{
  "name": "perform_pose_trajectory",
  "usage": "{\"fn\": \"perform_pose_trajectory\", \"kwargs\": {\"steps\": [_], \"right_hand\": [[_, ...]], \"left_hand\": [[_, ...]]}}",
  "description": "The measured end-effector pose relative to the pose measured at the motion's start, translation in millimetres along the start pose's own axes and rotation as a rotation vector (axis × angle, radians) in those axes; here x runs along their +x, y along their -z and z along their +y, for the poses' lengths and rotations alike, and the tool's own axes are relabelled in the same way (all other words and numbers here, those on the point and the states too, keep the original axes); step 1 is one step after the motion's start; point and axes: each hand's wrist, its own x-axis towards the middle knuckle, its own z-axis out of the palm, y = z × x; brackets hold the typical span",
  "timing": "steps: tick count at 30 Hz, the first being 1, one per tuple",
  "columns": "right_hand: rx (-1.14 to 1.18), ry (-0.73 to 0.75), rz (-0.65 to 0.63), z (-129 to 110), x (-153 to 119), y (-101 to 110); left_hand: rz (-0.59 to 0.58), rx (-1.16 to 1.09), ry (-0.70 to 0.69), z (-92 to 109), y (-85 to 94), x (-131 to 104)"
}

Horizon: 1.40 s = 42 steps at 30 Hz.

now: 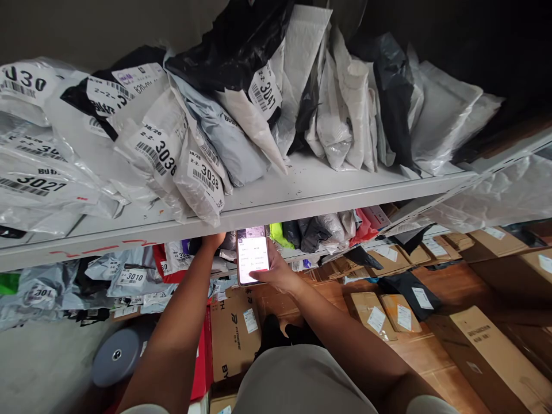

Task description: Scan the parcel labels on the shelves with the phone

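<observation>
R hand [280,272] grips phone [253,256] nr shelf edge [302,208]; can't tell L hand [214,239]'s grip. Parcel label [206,174] above reads "3038".

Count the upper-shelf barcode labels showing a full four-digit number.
4: a far-left label, starting 302; label 3036, left of centre; label 3038, lower and right of it, above the left hand; label 3047, top centre. Others may be hidden.

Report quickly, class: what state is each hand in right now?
Left hand: mostly hidden by the shelf edge; state cannot be told.
Right hand: holding the phone.
</observation>
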Motion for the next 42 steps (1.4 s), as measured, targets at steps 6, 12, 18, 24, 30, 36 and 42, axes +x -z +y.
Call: {"fn": "perform_pose_trajectory", "kwargs": {"steps": [6, 12, 18, 24, 30, 36, 42], "right_hand": [[-0.001, -0.003, -0.008, -2, 0, 0], [0.0, -0.014, -0.002, -3, 0, 0], [0.007, -0.017, 0.008, -5, 0, -1], [0.071, -0.066, -0.028, -11, -12, -2], [0.162, -0.102, -0.025, -24, -36, 3], [0.092, -0.047, 0.021, -30, -45, 9], [0.139, -0.101, 0.048, -35, -70, 24]], "left_hand": [[-0.001, 0.011, 0.005, 4, 3.2, 1], [-0.009, 0.016, 0.006, 2, 3.2, 2], [-0.03, 0.006, -0.006, 1, 0.9, 1], [-0.038, 0.007, -0.006, -3, -3.5, -1], [-0.051, 0.011, -0.004, -6, -5.9, -3], [-0.038, 0.016, -0.006, -2, -4.1, -3], [-0.009, 0.005, 0.0, 6, 0.7, -3]]}}
